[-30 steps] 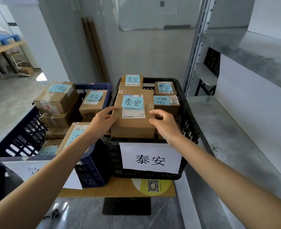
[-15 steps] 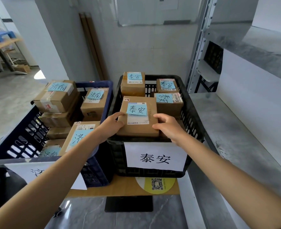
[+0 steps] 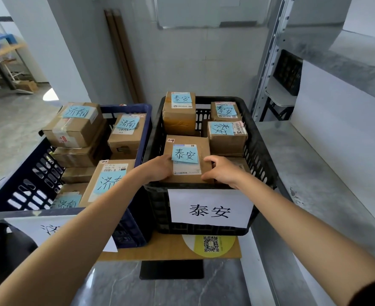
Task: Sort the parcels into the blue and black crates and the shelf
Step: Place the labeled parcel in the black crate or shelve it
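Cardboard parcel (image 3: 187, 161) in black crate (image 3: 260, 151), held between left hand (image 3: 158, 168) and right hand (image 3: 223, 171), fingers curled

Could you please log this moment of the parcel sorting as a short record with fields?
front parcel: cardboard, blue 泰安 note on top, at the near end of the black crate
left hand: grips the parcel's left edge
right hand: grips its right edge
black crate: white sign reading 泰安 on its front
blue crate: left of the black one, holds 济南 parcels
shelf: grey, to the right
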